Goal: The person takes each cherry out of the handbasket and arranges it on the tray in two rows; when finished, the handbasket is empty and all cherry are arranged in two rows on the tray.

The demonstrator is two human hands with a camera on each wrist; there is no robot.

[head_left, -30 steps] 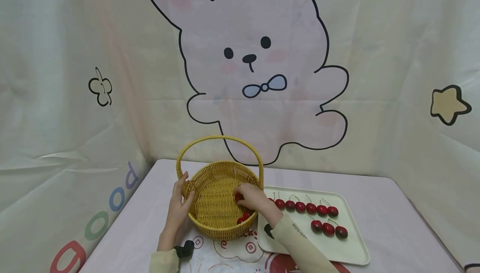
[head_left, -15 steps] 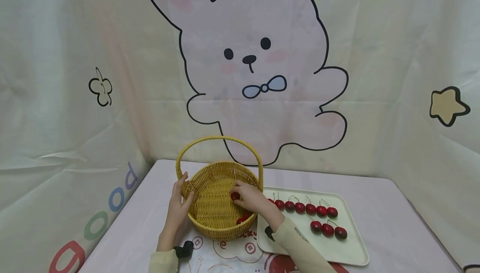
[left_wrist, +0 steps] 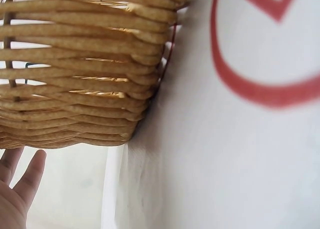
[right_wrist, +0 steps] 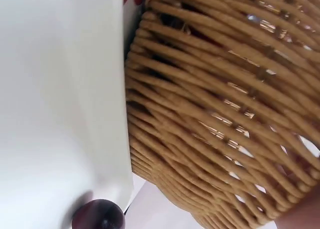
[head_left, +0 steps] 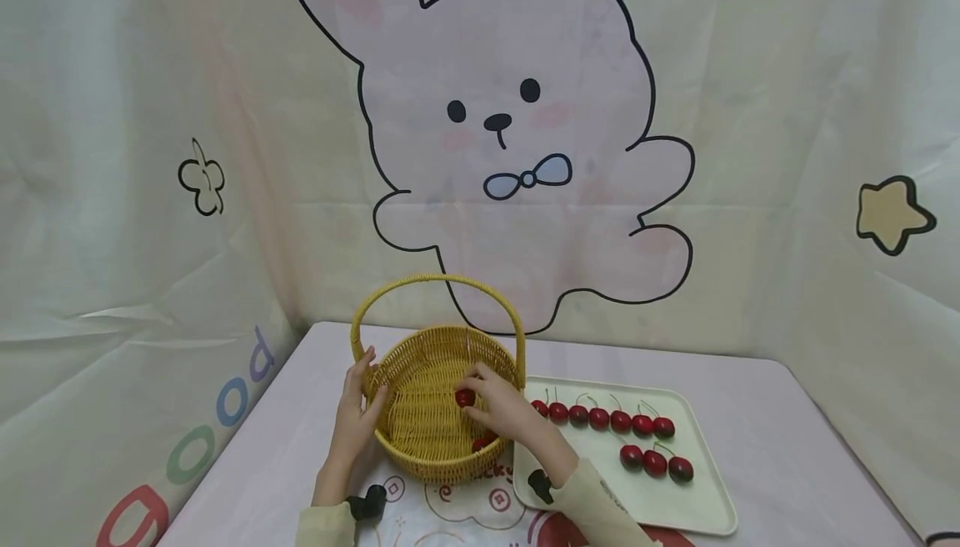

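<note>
A yellow wicker basket (head_left: 427, 464) with a tall arched handle stands on the table. My left hand (head_left: 356, 418) rests against its left side, fingers straight, thumb spread; those fingers (left_wrist: 31, 176) also show below the wicker in the left wrist view. Reaching over the right rim, my right hand (head_left: 504, 403) has thumb and fingers spread around a dark red cherry (head_left: 465, 398) inside the basket; they look loosened from it. Other cherries (head_left: 482, 443) lie by the basket's right inner wall, partly hidden by the right hand and wrist. In the right wrist view, wicker hides most of that hand.
Right of the basket, almost against it, lies a cream rectangular tray (head_left: 600, 497). On it several stemmed cherries (head_left: 620, 422) form a back row, with a shorter row (head_left: 655, 464) of 3 in front. A printed cloth (head_left: 420, 522) covers the table's front.
My right hand has carried the cherry a little left into the basket, and its fingers have spread apart. The left hand and the basket stay in place.
</note>
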